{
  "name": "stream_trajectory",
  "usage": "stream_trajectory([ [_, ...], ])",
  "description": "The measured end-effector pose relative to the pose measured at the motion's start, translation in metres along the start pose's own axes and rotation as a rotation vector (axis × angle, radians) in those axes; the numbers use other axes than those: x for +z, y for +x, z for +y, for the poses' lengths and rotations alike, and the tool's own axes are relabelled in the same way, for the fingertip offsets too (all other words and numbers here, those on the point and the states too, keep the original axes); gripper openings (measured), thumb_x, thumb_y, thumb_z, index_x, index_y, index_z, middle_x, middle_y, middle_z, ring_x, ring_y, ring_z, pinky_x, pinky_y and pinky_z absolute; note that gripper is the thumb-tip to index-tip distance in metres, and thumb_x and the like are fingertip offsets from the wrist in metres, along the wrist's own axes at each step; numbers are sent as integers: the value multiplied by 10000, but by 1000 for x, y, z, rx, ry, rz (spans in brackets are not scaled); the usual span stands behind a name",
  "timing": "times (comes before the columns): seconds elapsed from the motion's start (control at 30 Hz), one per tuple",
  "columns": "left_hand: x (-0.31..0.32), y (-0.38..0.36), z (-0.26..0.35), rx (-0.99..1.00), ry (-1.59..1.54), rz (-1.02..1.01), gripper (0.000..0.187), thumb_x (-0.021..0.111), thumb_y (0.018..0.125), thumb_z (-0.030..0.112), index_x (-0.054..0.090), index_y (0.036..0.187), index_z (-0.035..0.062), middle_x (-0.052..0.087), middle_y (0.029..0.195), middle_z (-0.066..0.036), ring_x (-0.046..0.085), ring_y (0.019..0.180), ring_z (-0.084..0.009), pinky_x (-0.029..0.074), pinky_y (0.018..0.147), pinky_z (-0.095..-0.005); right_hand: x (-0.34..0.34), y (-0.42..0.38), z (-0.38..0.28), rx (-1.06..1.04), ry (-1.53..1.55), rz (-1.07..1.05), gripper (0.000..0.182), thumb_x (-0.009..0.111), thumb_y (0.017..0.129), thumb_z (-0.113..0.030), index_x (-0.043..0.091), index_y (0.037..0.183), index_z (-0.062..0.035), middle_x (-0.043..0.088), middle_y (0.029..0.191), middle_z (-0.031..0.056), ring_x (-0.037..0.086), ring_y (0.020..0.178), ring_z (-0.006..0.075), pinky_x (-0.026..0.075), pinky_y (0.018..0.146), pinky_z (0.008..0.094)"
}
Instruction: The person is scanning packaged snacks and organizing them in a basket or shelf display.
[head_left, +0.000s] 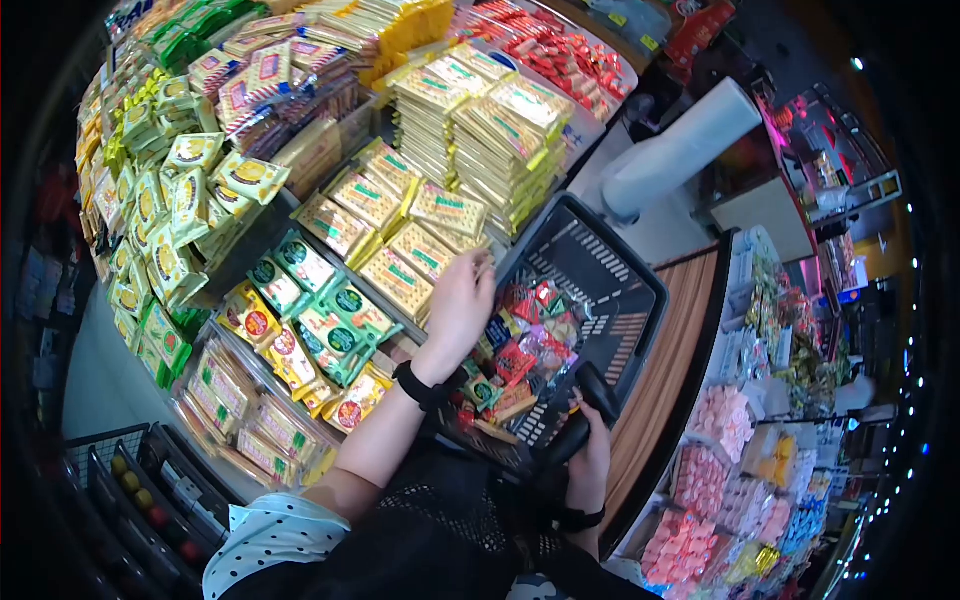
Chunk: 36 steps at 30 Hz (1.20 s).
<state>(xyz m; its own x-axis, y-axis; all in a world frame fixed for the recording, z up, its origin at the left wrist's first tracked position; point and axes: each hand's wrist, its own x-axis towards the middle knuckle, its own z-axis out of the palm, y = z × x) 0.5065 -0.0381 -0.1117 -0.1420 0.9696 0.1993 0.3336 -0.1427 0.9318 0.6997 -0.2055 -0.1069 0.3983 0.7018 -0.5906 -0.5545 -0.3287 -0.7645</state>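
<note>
My left hand [463, 303], with a dark band at its wrist, reaches across to the display. Its fingers are curled together beside the lower right edge of a tilted cracker packet [450, 212]; what lies inside them is hidden. Clear-wrapped cracker packets with green print [402, 278] lie just left of the hand. My right hand [594, 440] is wrapped around the black handle [580, 405] of a shopping basket [628, 262]. Inside the basket lie several small colourful snack packets [515, 362], in red, green and pink wrappers.
Green packets [345, 325] and yellow packets [290, 360] fill neighbouring bins. Tall cracker stacks [510, 120] rise behind, near red-wrapped sweets [560, 50]. A white column [680, 150] stands beyond the basket. At right, a wooden ledge [670, 390] borders pink bagged goods [700, 480].
</note>
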Motion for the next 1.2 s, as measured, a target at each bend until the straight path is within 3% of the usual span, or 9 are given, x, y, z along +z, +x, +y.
stream_trajectory([
  [0.27, 97, -82, -34, 196, 563, -1163, 335, 551, 791, 283, 588, 967, 0, 611, 914, -175, 597, 847, -322, 478, 718, -406, -29, -16, 1, -30, 203, 54, 352, 563, 792, -72, 486, 1125, 8, 569, 851, 63, 545, 694, 135, 447, 621, 249],
  [0.4, 130, -117, -88, 317, 874, -1501, 271, 545, 759, 229, 638, 919, 31, 634, 912, -114, 614, 859, -267, 473, 684, -386, -56, -33, 3, -44, 103, 111, 338, 573, 779, -54, 491, 1101, 6, 566, 856, 72, 545, 690, 141, 449, 627, 255],
  [0.5, 155, -140, -118, 451, 1075, -1495, 348, 511, 791, 371, 651, 961, 102, 633, 962, -63, 603, 888, -225, 433, 730, -364, -63, -46, -7, -135, 52, 89, 217, 549, 805, -110, 515, 989, 0, 557, 775, 68, 547, 658, 138, 457, 601, 253],
  [0.73, 171, -159, -104, 561, 1177, -1480, 318, 519, 794, 296, 634, 1022, 106, 639, 980, -53, 618, 879, -200, 470, 679, -363, -117, -61, -26, -107, 86, 157, 248, 575, 776, -34, 503, 1012, -5, 569, 820, 69, 542, 668, 134, 444, 642, 258],
  [0.8, 183, -161, -118, 454, 1197, -1480, 325, 557, 776, 295, 627, 1021, 94, 641, 975, -55, 619, 885, -190, 482, 671, -377, -128, -65, -34, -94, 108, 149, 218, 578, 777, -40, 520, 984, -3, 572, 800, 73, 544, 663, 135, 445, 642, 259],
  [0.93, 166, -121, -78, 448, 850, -1477, 274, 614, 725, 215, 619, 974, 101, 635, 868, -112, 623, 806, -280, 498, 693, -407, -153, -70, -43, -98, 110, 95, 164, 580, 780, -50, 545, 932, 0, 574, 778, 70, 547, 664, 133, 444, 638, 257],
  [1.07, 139, -100, -12, 724, 805, -1152, 252, 481, 811, 127, 514, 1047, 48, 607, 777, -118, 621, 698, -260, 493, 535, -375, -177, -68, -47, -85, 87, 61, 153, 576, 786, -57, 553, 926, -1, 580, 786, 63, 549, 673, 127, 439, 636, 253],
  [1.13, 111, -106, 45, 843, 667, -962, 267, 564, 724, 105, 524, 984, 64, 590, 786, -117, 613, 714, -279, 496, 633, -384, -185, -65, -50, -110, 85, 32, 160, 576, 785, -56, 555, 933, 1, 582, 799, 64, 550, 676, 125, 438, 642, 249],
  [1.2, 86, -111, 83, 1323, 549, -516, 269, 558, 715, 90, 557, 984, 72, 605, 870, -76, 602, 853, -242, 488, 765, -358, -192, -63, -54, -136, 78, 1, 168, 576, 784, -56, 558, 941, 2, 585, 812, 66, 552, 680, 122, 438, 648, 246],
])
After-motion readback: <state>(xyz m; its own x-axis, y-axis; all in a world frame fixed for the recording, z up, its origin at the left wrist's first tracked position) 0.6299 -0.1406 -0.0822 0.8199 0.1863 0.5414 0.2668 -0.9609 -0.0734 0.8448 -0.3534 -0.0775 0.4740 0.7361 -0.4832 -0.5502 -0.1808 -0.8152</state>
